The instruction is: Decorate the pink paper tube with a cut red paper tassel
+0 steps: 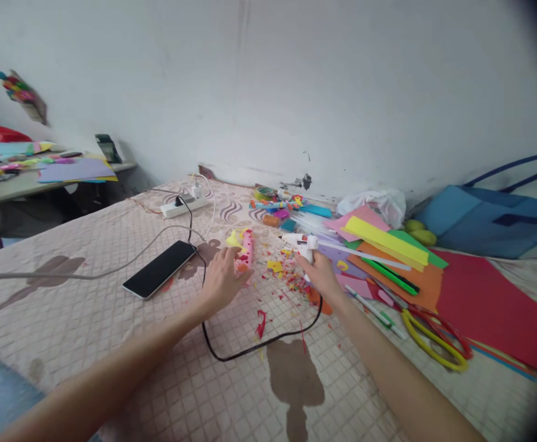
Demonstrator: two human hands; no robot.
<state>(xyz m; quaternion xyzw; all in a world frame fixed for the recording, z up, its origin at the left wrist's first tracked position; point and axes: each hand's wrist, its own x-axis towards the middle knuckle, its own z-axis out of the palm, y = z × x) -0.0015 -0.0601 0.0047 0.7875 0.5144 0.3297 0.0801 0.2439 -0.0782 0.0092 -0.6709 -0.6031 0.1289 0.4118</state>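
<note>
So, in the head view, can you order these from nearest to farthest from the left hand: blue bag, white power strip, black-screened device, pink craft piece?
From the left hand:
1. Pink craft piece: right at the hand.
2. Black-screened device: to its left.
3. White power strip: farther back, left.
4. Blue bag: far right.

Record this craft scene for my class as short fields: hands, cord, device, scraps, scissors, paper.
Left hand: at the pink spotted piece; grip unclear
Right hand: holding a white glue gun
Black cord: loops from glue gun to power strip
Device: lying beside left forearm, screen dark
Scraps: scattered between hands
Scissors: right of right forearm
Red sheet: far right
</note>
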